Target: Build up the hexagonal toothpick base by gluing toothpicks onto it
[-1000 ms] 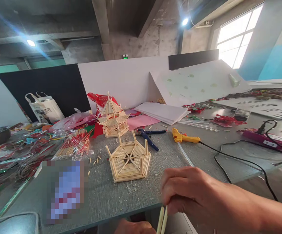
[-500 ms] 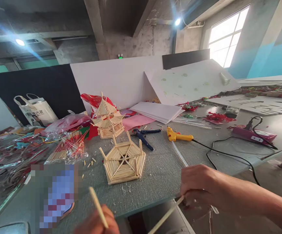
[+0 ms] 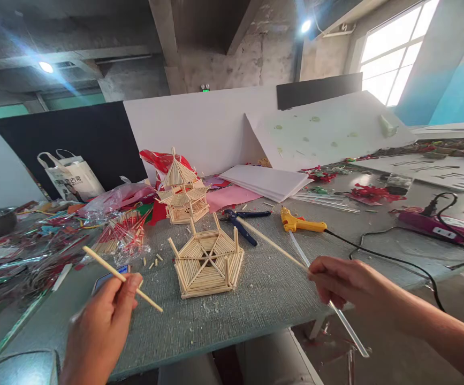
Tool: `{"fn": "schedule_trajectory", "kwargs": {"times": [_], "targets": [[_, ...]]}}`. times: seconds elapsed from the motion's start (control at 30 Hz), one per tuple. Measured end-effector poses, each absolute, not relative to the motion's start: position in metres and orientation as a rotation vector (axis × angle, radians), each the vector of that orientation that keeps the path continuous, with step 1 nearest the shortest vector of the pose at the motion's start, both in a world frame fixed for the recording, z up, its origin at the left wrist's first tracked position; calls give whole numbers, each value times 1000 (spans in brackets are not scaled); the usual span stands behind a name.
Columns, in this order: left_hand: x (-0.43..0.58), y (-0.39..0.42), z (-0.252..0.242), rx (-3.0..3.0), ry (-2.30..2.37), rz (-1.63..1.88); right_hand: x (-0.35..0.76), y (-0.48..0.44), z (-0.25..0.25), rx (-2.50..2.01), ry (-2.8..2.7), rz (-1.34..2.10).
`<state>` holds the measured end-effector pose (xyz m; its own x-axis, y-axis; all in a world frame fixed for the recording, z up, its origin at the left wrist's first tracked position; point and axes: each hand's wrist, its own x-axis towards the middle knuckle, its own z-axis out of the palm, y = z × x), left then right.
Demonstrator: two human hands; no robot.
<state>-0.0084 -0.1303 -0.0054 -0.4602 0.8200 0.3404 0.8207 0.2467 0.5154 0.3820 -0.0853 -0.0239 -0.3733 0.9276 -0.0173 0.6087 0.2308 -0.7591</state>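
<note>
My left hand (image 3: 109, 315) pinches a short wooden stick (image 3: 99, 260) between thumb and fingers, near the table's front left. On the right, my right hand (image 3: 336, 280) is closed on the end of a longer, thinner wooden stick (image 3: 272, 241) that points up and left. Between the hands stands a hexagonal stick frame (image 3: 211, 275) with short upright posts. Behind it is a tiered stick pagoda model (image 3: 181, 195). A yellow glue gun (image 3: 302, 222) lies beyond my right hand, and a clear glue stick (image 3: 350, 329) runs from it behind that hand, past the table edge.
Dark blue pliers (image 3: 245, 230) lie behind the frame. A purple power strip (image 3: 440, 224) with a black cord sits at right. Bagged red-tipped sticks (image 3: 121, 232) and a phone (image 3: 111, 278) are at left. White boards (image 3: 264, 179) lie behind.
My left hand has risen and moved left with its stick, which now slants down to the right. The stick in my right hand has swung from pointing down-left to pointing up-left over the table.
</note>
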Motion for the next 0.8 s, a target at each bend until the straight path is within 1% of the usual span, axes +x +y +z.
{"fn": "schedule_trajectory", "kwargs": {"times": [0.07,0.13,0.2,0.27,0.4,0.5,0.6,0.63,0.67,0.7,0.73,0.8], "targets": [[-6,-120,11,-1561,-2545,-819,389,-83,-28,-1433,-2042,917],[-3,-104,28,-1480,-2521,-543,392,-85,-29,-1466,-2044,887],[-1,-83,42,-1454,-2483,-341,391,-87,-28,-1499,-2077,856],[-1,-57,50,-1493,-2506,-274,387,-90,-27,-1525,-2126,801],[-13,-12,60,-1541,-2505,-321,383,-91,-27,-1490,-2212,621],[-17,-10,71,-1515,-2465,-437,386,-88,-34,-1472,-2202,568],[6,-48,76,-1423,-2378,-648,388,-89,-41,-1514,-2143,625],[20,-67,72,-1412,-2323,-771,386,-92,-41,-1511,-2129,653],[37,-87,65,-1398,-2288,-1067,382,-96,-40,-1492,-2119,685],[55,-107,54,-1515,-2269,-1294,376,-102,-38,-1457,-2119,721],[72,-125,41,-1714,-2245,-1456,368,-109,-35,-1405,-2128,754],[100,-153,8,-2068,-2160,-1623,346,-124,-30,-1275,-2174,808]]}}
